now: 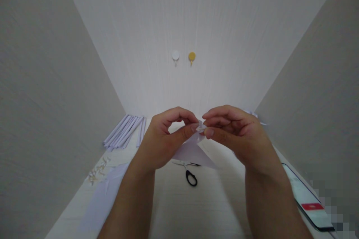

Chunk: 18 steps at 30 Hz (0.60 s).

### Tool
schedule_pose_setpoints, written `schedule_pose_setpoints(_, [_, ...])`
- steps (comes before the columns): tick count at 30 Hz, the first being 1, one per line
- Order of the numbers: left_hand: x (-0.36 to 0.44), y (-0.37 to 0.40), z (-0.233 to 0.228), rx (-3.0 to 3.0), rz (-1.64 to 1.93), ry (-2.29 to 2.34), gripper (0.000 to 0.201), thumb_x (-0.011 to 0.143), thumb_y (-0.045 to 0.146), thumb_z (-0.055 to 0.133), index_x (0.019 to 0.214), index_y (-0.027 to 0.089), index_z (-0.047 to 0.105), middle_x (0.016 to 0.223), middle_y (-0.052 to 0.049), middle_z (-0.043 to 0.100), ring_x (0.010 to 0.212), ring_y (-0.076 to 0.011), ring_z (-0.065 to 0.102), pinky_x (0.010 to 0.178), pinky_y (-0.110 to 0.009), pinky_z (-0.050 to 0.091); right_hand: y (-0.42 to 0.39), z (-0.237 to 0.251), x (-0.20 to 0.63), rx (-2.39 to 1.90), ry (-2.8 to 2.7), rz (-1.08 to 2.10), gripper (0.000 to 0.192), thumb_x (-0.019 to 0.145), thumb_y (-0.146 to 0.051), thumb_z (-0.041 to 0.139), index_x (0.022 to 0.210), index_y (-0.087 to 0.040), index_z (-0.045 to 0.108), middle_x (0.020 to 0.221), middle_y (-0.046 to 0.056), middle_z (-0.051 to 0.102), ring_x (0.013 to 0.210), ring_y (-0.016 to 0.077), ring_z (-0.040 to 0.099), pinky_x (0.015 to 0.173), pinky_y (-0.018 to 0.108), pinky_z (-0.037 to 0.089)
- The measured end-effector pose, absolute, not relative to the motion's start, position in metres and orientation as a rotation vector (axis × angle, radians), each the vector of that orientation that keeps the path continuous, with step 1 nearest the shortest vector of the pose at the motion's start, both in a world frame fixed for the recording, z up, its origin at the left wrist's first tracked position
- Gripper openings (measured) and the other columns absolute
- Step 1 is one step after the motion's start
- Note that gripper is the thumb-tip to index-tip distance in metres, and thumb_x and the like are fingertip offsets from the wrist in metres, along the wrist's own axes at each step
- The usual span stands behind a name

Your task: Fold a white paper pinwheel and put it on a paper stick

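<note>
Just above the table, my left hand (pixel 168 138) pinches a piece of white paper (pixel 192 153) between thumb and forefinger. Its top is bunched into a small crumpled, partly shiny bit, and a flat corner spreads out below. My right hand (pixel 238 130) holds the other side of that bit between thumb and fingertips, close to the left fingertips. Exactly how the bunched part is folded or fastened is too small to tell. On the table beneath the paper lie scissors (pixel 188 173) with a black handle, their blades partly covered by the paper.
Several rolled white paper tubes (pixel 123 132) lie at the back left. Nearer are a cluster of small pale curled pieces (pixel 98 171) and a flat sheet (pixel 103 201). A phone-like device (pixel 303 190) rests at the right. A white hook (pixel 175 55) and a yellow hook (pixel 192 56) are on the back wall.
</note>
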<state>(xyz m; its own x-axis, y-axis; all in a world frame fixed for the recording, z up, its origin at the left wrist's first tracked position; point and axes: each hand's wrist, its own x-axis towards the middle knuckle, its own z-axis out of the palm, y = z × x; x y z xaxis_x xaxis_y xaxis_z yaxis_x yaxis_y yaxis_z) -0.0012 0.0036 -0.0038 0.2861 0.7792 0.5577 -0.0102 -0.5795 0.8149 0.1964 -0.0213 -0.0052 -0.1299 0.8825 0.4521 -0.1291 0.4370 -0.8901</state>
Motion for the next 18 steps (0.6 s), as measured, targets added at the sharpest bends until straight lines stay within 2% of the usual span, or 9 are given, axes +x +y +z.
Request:
schedule_pose_setpoints(6, [-0.0050,0.0067,-0.0046,1.822,1.323,0.639,0.009,0.086,0.024,0.085,0.091,0.020,0.079,0.087,-0.003,0.077,0.085,-0.0170,0.070,0.080,-0.029,0.056,-0.0230,-0.0031,0.1988,-0.690,-1.545,1.037,0.016,0.084,-0.024,0.089,0.099,-0.024,0.084,0.091,0.004,0.082,0.082,0.0165,0.076,0.073,0.028,0.064])
schedule_pose_setpoints(12, [-0.0086,0.0077,-0.0035,1.846,1.318,0.672,0.010,0.083,0.020,0.086,0.090,0.019,0.078,0.086,-0.004,0.076,0.083,-0.0171,0.070,0.079,-0.029,0.056,-0.0233,-0.0043,0.2020,-0.754,-1.665,1.020,0.019,0.090,-0.029,0.084,0.108,-0.025,0.084,0.099,0.006,0.082,0.090,0.0197,0.076,0.079,0.032,0.064])
schedule_pose_setpoints(18, [-0.0066,0.0038,-0.0007,1.846,1.311,0.736,0.009,0.082,0.019,0.084,0.089,0.019,0.078,0.087,-0.005,0.077,0.086,-0.0184,0.071,0.079,-0.029,0.058,-0.0229,-0.0031,0.2024,-0.791,-1.665,1.014,0.011,0.088,-0.031,0.085,0.095,-0.022,0.084,0.089,0.005,0.081,0.082,0.0184,0.074,0.072,0.030,0.062])
